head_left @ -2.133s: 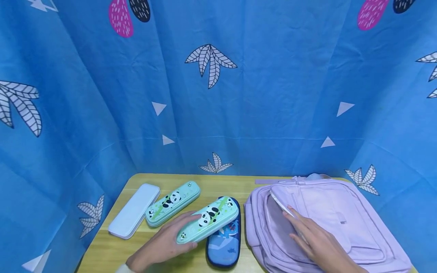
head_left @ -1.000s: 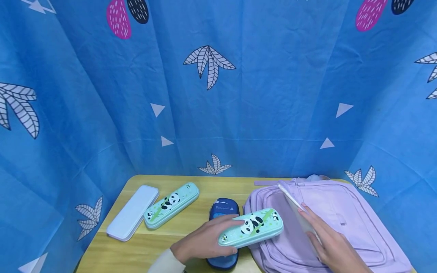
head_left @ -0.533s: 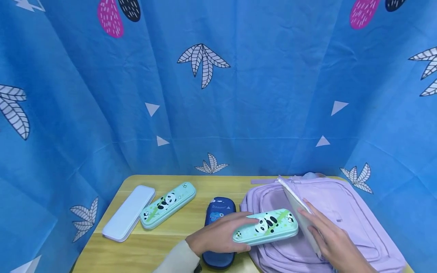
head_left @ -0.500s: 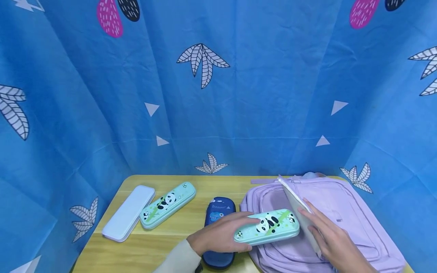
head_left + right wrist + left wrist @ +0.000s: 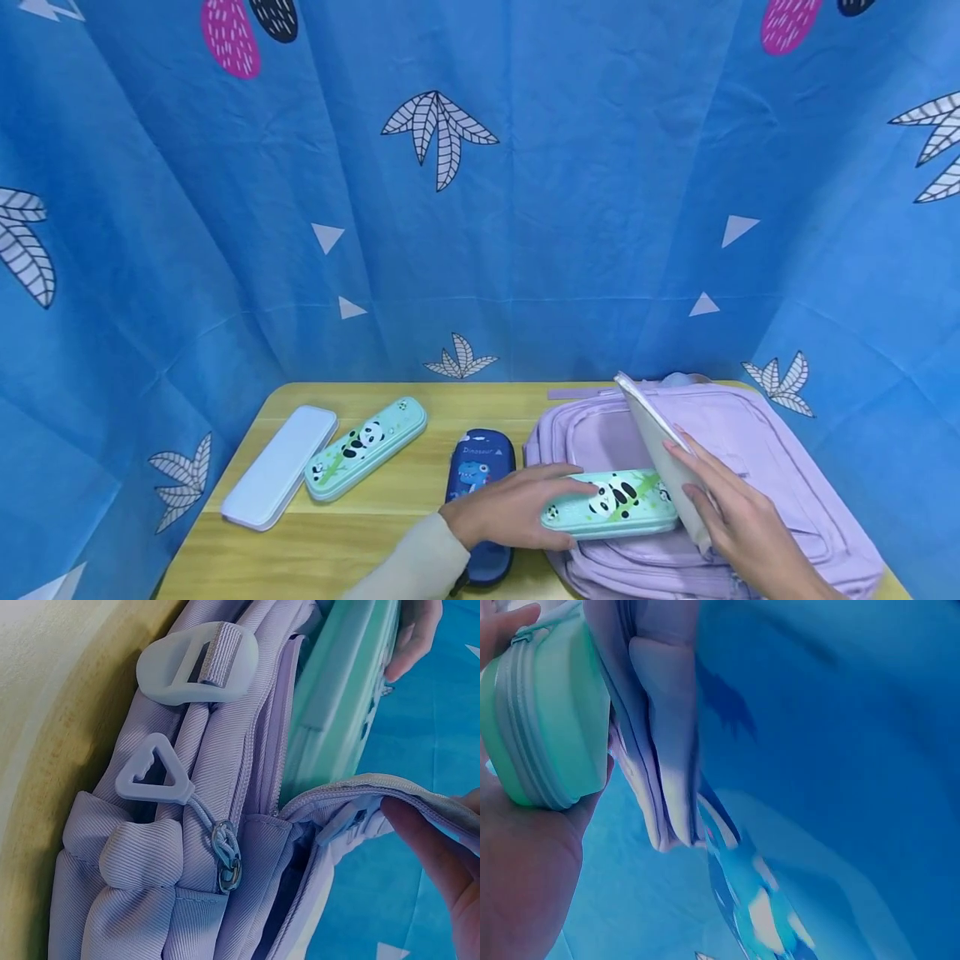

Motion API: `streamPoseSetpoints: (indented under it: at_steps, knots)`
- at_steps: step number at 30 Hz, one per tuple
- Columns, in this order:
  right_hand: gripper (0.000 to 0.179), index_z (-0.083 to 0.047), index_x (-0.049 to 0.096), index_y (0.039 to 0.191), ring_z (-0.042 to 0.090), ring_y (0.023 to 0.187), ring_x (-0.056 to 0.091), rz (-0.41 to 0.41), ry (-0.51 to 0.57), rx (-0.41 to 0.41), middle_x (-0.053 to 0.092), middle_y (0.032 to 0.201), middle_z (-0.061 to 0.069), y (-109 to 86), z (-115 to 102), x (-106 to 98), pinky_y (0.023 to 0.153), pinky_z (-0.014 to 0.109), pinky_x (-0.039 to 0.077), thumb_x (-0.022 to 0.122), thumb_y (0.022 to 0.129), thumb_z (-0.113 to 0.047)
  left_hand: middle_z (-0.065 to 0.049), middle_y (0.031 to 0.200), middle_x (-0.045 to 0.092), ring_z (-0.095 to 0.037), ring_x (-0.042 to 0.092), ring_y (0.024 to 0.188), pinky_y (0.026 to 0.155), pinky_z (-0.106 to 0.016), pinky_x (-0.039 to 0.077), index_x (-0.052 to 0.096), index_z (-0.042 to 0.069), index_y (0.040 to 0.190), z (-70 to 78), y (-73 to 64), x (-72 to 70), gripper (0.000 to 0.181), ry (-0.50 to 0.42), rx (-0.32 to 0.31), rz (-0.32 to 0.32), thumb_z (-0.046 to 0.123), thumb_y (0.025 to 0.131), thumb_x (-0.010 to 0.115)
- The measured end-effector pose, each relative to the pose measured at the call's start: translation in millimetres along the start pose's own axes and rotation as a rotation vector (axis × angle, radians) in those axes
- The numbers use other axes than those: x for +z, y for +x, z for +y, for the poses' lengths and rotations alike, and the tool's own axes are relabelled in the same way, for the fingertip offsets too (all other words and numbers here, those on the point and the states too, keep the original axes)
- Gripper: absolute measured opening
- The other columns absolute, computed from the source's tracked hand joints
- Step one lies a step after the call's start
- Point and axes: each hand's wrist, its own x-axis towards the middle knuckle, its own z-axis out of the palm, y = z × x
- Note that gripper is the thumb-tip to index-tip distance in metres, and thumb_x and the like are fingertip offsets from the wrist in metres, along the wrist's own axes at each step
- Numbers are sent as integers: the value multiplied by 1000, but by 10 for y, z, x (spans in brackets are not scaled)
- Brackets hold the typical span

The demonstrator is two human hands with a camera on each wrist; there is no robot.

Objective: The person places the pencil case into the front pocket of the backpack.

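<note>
My left hand [image 5: 517, 510] grips the near-left end of a mint green panda pencil case [image 5: 611, 504], thumb below and fingers on top. The far end of this case reaches behind the raised front flap [image 5: 667, 462] of a lilac backpack [image 5: 780, 450], over the opened pocket. My right hand [image 5: 738, 517] holds the flap's edge up between thumb and fingers. In the right wrist view the pencil case [image 5: 337, 697] lies inside the zipped opening, beside the lifted edge. The left wrist view shows the zipper side of the pencil case [image 5: 562, 712] against the palm.
A dark blue dinosaur pencil case [image 5: 480, 467] lies under the left forearm. Further left are a second panda pencil case [image 5: 366, 448] and a white case [image 5: 281, 467], side by side on the wooden table [image 5: 300, 550]. A blue curtain [image 5: 480, 250] hangs behind.
My left hand has carried the panda pencil case rightward, from above the dinosaur case to the backpack's pocket. My right hand has lifted the flap higher and further open.
</note>
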Motion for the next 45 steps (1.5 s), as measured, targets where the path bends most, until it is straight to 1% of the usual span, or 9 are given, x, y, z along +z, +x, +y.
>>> streamPoseSetpoints:
  at_steps: [3,7,10,19,24,31,35,40,45]
  knots:
    - [87,-11,63,153,-15,152,36,21,15,-15,60,160,13,19,0,20,116,-1,28,80,75,23,5,172,44,-13,46,154,123,-37,45,53,36,161,5,44,31,64,21,18,-6,44,102,74]
    - [86,-11,64,153,-13,153,36,36,29,-17,61,159,15,51,-9,43,120,2,28,79,75,22,7,172,44,-12,47,153,124,-36,45,53,38,161,4,83,60,64,41,3,10,45,102,75]
    - [85,-11,64,153,-13,153,36,39,36,-4,61,159,13,52,-27,42,119,1,27,80,76,22,8,173,43,-12,45,155,125,-35,44,52,38,162,13,113,78,64,45,-1,8,47,102,74]
    - [84,-14,62,156,-18,151,34,35,30,44,58,163,6,16,-75,15,114,-3,27,79,81,19,8,173,42,-7,45,153,125,-28,41,50,35,164,76,279,148,65,60,46,-5,48,103,72]
    - [84,-14,62,156,-18,151,34,38,31,51,58,163,7,22,-83,21,114,-3,27,79,81,19,9,175,39,-9,41,156,127,-31,39,48,39,164,92,323,181,67,67,15,-7,51,103,72]
    - [83,-12,62,155,-14,152,36,48,44,34,57,163,6,27,-65,15,117,0,28,80,80,20,11,171,44,-10,46,153,124,-35,45,48,40,164,88,184,162,68,70,-57,48,56,102,72]
    - [79,-9,62,154,-12,153,38,50,37,8,56,164,3,19,-38,-55,118,1,29,79,83,18,11,165,53,-11,51,150,123,-35,47,53,34,162,99,84,156,67,61,-70,112,55,102,74]
    - [83,-8,62,154,-12,153,39,46,25,-1,55,164,1,35,-24,-98,116,0,30,80,79,21,13,157,61,-7,56,144,121,-33,48,58,29,158,98,-8,165,65,59,-84,177,53,101,76]
    - [85,-8,62,154,-13,152,38,52,29,6,55,164,0,33,-42,-46,119,2,29,80,77,22,12,156,61,-8,58,143,119,-34,51,57,29,159,84,-84,191,71,24,-166,206,55,97,80]
